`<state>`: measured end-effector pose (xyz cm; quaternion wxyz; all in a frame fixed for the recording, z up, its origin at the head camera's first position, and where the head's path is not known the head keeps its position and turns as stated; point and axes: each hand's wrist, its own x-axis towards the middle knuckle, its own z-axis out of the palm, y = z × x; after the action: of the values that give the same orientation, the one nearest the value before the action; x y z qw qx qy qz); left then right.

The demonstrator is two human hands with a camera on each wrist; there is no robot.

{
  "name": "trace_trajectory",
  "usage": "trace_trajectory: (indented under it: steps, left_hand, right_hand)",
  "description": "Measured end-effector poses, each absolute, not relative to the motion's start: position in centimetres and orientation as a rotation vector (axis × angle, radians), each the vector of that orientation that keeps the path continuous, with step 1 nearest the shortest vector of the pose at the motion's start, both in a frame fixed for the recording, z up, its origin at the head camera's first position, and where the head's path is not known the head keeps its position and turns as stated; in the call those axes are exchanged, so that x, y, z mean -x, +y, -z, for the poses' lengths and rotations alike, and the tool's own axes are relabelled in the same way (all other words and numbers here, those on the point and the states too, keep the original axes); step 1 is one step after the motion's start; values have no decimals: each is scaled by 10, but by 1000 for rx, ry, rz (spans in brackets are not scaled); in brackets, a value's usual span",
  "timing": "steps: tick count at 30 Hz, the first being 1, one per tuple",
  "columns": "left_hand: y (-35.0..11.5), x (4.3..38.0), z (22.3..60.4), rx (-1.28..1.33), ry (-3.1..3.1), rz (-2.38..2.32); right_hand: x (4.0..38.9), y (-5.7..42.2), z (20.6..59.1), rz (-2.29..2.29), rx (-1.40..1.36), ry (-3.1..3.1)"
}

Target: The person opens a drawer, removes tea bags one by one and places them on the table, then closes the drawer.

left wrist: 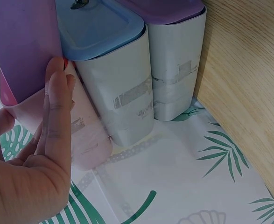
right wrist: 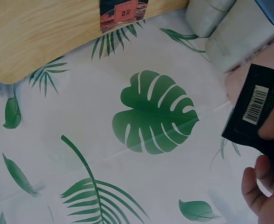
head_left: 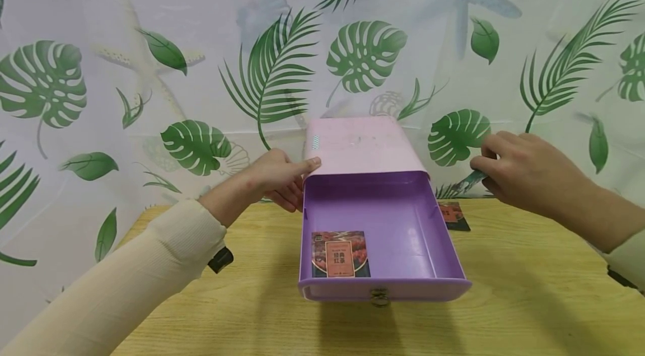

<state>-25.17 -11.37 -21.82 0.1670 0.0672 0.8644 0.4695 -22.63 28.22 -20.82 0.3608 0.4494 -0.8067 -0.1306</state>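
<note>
A pink drawer box [head_left: 363,146] has its purple drawer [head_left: 403,233] pulled out toward me. Inside, at the front left corner, lies a red and dark tea packet [head_left: 340,255]. My left hand [head_left: 282,179] rests against the box's left side, thumb on the top edge; in the left wrist view its fingers [left wrist: 57,116] lie fairly straight along the side. To the right of the drawer, my right hand [head_left: 524,168] pinches another tea packet, whose black back [right wrist: 253,105] with a barcode shows in the right wrist view.
Another tea packet [head_left: 453,216] lies on the wooden table [head_left: 227,300], right of the box. Below the pink box, the left wrist view shows two white drawer boxes, with a blue front [left wrist: 104,28] and a purple front [left wrist: 167,9]. A leaf-patterned cloth [head_left: 201,37] hangs behind.
</note>
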Motion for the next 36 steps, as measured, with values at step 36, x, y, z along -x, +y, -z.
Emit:
trace_trajectory:
  steps: [36]
  left_hand:
    - [-114, 253, 218, -171, 2468, -1322]
  right_hand:
    - [243, 348, 281, 358, -721, -2952]
